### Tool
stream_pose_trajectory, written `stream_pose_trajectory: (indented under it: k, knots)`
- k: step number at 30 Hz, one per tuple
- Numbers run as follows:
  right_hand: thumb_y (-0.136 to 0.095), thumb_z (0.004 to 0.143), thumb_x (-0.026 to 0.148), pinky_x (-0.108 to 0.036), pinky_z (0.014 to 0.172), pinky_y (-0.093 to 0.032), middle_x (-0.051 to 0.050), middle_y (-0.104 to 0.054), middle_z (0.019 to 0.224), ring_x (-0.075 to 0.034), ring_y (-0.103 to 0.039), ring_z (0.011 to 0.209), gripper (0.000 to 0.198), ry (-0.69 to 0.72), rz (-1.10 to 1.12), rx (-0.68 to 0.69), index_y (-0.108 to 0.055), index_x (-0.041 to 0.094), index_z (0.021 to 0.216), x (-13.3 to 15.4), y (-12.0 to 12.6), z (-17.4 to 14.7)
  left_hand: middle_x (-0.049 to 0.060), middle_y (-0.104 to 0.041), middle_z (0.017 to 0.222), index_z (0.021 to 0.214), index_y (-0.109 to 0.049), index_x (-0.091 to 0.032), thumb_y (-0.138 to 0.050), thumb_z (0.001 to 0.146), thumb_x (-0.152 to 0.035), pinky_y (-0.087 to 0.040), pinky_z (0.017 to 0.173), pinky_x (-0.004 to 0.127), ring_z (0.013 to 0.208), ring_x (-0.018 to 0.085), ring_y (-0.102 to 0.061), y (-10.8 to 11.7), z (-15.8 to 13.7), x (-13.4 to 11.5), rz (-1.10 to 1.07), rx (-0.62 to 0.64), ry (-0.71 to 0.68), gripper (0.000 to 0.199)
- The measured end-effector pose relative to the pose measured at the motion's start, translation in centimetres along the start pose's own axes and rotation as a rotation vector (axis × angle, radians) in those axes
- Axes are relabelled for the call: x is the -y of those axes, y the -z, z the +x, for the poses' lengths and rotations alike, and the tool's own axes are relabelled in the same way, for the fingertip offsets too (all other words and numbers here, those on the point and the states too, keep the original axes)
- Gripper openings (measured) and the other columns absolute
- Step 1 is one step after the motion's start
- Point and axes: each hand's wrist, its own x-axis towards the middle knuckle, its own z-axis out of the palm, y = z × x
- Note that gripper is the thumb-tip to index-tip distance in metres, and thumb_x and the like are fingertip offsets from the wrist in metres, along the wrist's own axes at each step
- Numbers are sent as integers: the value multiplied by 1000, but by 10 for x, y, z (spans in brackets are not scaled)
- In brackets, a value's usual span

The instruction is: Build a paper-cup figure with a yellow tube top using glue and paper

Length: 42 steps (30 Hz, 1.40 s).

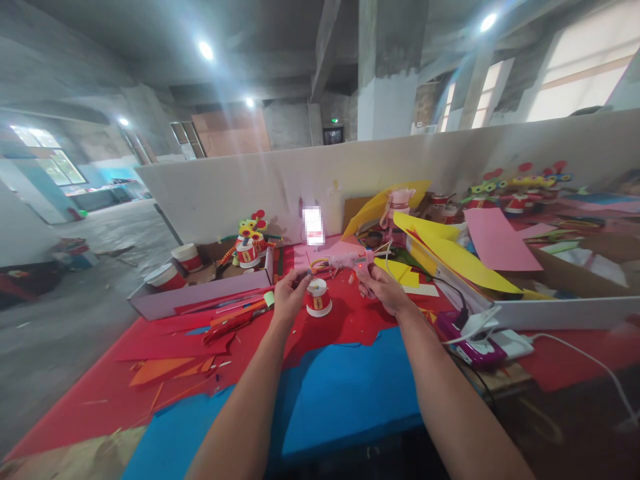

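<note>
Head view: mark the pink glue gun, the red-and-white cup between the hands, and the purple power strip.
Pink glue gun (pixel 347 261): head view, on its body.
Red-and-white cup (pixel 319 303): head view, on its yellow label.
Purple power strip (pixel 465 351): head view, on its casing's side.

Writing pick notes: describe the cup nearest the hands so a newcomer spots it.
Find the long white partition, then the red sheet before it. On that sheet, between the left hand and right hand, stands the cup. Unlike the figure in the left box, it has no eyes or arms.
</note>
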Motion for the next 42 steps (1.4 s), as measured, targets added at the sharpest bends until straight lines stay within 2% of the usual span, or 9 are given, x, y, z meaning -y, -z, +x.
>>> stream_pose_trajectory:
  k: [5,10,17,22,26,31,33,37,42]
  knots:
    - [-63,78,58,-22,43,-27,7,-44,47,-8,-37,43,40,-27,108,-1,-58,18,81,-3,0,2,6,-74,80,93,-72,-15,-78,67,-40,-50,66,26,68,14,-65,0,-1,-4,-315,50,136,36]
    - [-67,73,53,-21,43,-33,5,-48,47,-8,-40,42,37,-151,104,-104,-57,17,76,-31,10,14,6,-74,81,91,-70,-16,-81,66,-35,-51,68,26,68,14,-67,3,-1,-12,-557,96,184,33]
    - [-50,88,35,-21,47,-39,-10,-69,75,-14,-59,54,24,-454,-433,-277,-62,14,90,-59,10,27,6,-75,85,86,-71,-16,-84,62,-32,-51,66,25,72,15,-67,5,1,-14,-630,62,197,31]
    - [-57,85,36,-28,69,-45,-18,-71,93,-26,-66,91,27,-402,-682,-316,-66,13,95,-61,16,30,2,-73,79,79,-74,-17,-86,56,-30,-47,61,19,65,9,-61,5,2,-15,-626,-5,198,29]
    - [-58,84,43,-34,74,-43,-21,-69,94,-31,-64,95,32,-298,-1001,-355,-67,14,94,-62,21,24,1,-70,71,79,-74,-16,-86,57,-33,-46,57,20,56,6,-56,3,-1,-19,-632,83,230,30]
    - [-60,82,47,-35,80,-44,-14,-65,89,-27,-59,95,26,93,-822,-593,-61,21,80,-43,8,17,3,-67,66,78,-72,-13,-84,58,-36,-49,58,24,57,10,-59,-9,-11,-20,-610,161,314,33]
    - [-54,86,52,-34,80,-47,-10,-65,90,-24,-59,92,31,218,-559,-497,-60,21,84,-30,-5,16,4,-68,67,79,-71,-13,-85,58,-36,-48,57,24,57,10,-60,-14,-15,-20,-590,194,350,34]
    - [-48,87,59,-34,82,-51,-8,-66,105,-21,-62,91,41,164,-58,-151,-60,23,101,-5,-30,10,3,-67,63,83,-70,-12,-83,60,-38,-39,46,20,46,7,-52,-21,-20,-20,-505,242,364,36]
    - [-57,86,47,-32,83,-50,-7,-65,115,-21,-61,101,40,206,-112,10,-61,26,120,3,-44,3,-2,-60,51,96,-71,-13,-78,66,-45,-34,40,19,39,7,-46,-26,-22,-19,-336,262,294,45]
